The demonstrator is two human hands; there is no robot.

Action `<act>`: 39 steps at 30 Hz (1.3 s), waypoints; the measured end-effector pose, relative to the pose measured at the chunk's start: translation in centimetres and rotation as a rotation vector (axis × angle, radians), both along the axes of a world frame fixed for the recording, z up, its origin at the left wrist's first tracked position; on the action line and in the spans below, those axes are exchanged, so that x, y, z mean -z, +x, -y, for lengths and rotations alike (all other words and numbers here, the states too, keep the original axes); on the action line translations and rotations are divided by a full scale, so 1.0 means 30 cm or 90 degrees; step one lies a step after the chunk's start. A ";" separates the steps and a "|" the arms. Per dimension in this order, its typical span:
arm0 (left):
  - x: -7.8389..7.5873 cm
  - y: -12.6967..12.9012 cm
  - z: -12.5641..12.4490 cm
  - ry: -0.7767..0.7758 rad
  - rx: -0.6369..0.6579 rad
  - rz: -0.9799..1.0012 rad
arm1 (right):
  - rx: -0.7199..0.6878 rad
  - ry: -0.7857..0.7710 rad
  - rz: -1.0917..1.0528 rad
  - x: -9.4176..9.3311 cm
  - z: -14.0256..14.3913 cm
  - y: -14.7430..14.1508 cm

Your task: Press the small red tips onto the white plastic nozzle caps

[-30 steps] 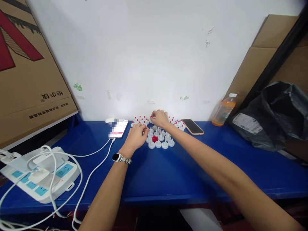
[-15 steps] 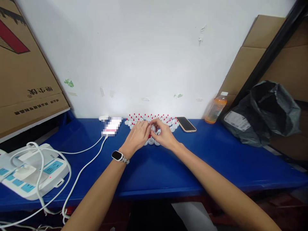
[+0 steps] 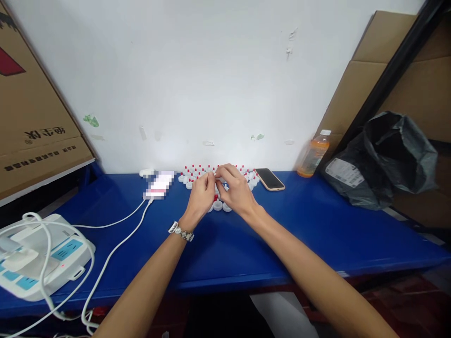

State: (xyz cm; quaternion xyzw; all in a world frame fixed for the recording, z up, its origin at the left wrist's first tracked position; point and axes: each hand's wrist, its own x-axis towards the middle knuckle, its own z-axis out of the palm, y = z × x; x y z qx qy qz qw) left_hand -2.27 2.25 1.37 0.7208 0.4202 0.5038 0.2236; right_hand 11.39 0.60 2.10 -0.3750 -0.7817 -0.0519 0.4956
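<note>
Several white nozzle caps with red tips (image 3: 189,181) are grouped on the blue table, near the wall. Over them, my left hand (image 3: 202,193) is closed, with thumb and fingers pressed together. Bent fingers of my right hand (image 3: 235,190) meet it from the right, their tips touching near the left thumb. Whatever is pinched between the hands is mostly hidden by the fingers. Just below the hands stand white caps without red tips (image 3: 217,205), and beside them lie loose red tips (image 3: 215,198).
A phone (image 3: 269,179) lies right of the caps; a blurred-out device on a white cable (image 3: 120,244) lies left. An orange drink bottle (image 3: 314,154) and a dark plastic bag (image 3: 380,162) stand at right. A white power strip (image 3: 45,263) occupies the left front of the blue table (image 3: 225,253).
My left hand has turned, so its thumb side faces up and the watch face has rotated away. My right fingers have lifted slightly. The white cap seen between the hands is now mostly covered.
</note>
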 end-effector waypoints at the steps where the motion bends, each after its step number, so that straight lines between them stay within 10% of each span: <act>1: -0.001 -0.010 -0.006 -0.023 -0.010 0.043 | 0.018 0.003 -0.008 -0.001 -0.005 0.015; 5: 0.000 -0.083 -0.043 -0.065 -0.064 0.093 | 0.119 -0.011 -0.118 0.012 -0.041 0.097; 12: 0.061 -0.123 -0.075 0.047 0.019 -0.376 | 0.094 -0.138 -0.189 0.076 -0.089 0.090; 21: 0.021 -0.208 -0.102 0.052 -0.024 -0.299 | 0.084 -0.260 -0.067 0.014 -0.237 0.046; 29: 0.008 -0.257 -0.104 0.013 -0.130 -0.335 | 0.182 -0.376 0.312 0.009 -0.435 -0.094; 39: 0.020 -0.290 -0.094 -0.097 -0.206 -0.389 | 0.177 -0.391 0.336 0.023 -0.456 -0.149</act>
